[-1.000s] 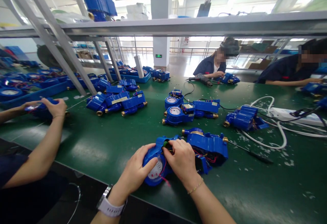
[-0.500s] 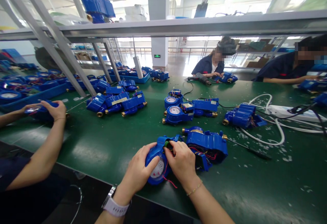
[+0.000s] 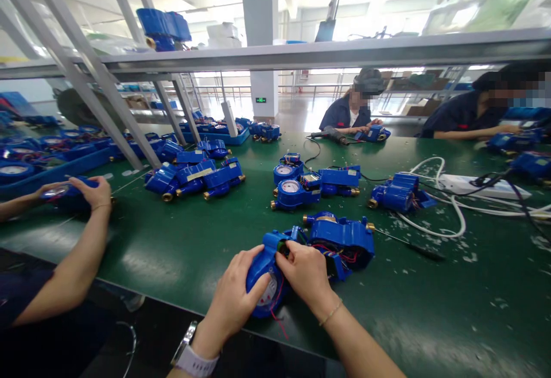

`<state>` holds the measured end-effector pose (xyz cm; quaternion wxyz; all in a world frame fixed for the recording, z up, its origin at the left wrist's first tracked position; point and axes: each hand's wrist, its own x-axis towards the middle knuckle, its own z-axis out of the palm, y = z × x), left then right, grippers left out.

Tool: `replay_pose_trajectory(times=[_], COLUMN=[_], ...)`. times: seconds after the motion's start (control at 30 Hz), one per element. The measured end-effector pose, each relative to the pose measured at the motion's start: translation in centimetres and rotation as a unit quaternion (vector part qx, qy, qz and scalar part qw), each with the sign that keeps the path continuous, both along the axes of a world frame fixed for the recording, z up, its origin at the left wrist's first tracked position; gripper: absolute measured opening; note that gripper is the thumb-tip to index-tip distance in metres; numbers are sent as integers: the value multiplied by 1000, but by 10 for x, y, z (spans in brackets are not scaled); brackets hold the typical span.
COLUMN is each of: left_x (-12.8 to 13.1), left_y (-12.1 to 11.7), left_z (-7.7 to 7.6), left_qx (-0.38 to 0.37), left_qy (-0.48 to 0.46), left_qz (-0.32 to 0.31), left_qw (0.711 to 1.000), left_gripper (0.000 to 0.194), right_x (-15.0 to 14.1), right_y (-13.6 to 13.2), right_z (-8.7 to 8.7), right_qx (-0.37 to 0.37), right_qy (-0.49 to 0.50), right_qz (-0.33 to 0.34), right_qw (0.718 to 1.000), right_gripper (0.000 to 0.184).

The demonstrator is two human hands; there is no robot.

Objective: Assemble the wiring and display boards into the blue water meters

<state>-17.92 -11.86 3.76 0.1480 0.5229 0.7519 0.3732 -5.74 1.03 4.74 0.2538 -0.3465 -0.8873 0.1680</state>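
A blue water meter [image 3: 272, 299] with a round white dial rests on the green bench near its front edge. My left hand [image 3: 238, 286] is wrapped round the meter's left side, thumb over the dial. At the open housing behind the dial, my right hand [image 3: 305, 267] has its fingers pinched together. A small dark green part shows by those fingertips, but what they grip is mostly hidden. Thin red wires [image 3: 279, 323] hang out over the meter's front. Just beyond my right hand lies another blue meter [image 3: 342, 237] with its housing open and wires showing.
More blue meters [image 3: 297, 191] stand mid-bench and further left [image 3: 196, 177]. A screwdriver [image 3: 424, 251], white cable [image 3: 460, 223] and power strip [image 3: 482, 185] lie right. A co-worker's hands [image 3: 97, 194] hold a meter at left. Two people work across the bench under a shelf [image 3: 301, 53].
The camera view has shifted slightly, so the bench things appear a little further left. Both hands stay on the same meter, with the right fingers still at its opening.
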Motion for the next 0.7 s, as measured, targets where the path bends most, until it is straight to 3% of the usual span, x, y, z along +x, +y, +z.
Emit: replay_pose_trajectory(times=[0.37,0.7], left_x=[6,6], left_y=[-1,-3], left_z=[-4,0], left_qx=[6,6], left_qy=[6,-9], left_qz=[20,14], left_qw=[1000,1000], left_gripper=[50,53], right_x=[1,12], right_y=[-11,-10], right_z=[-18,-19], right_qx=[2,-17], right_qy=[87,79], right_qz=[-20,-24], right_qw=[996,996], right_gripper=[22,22])
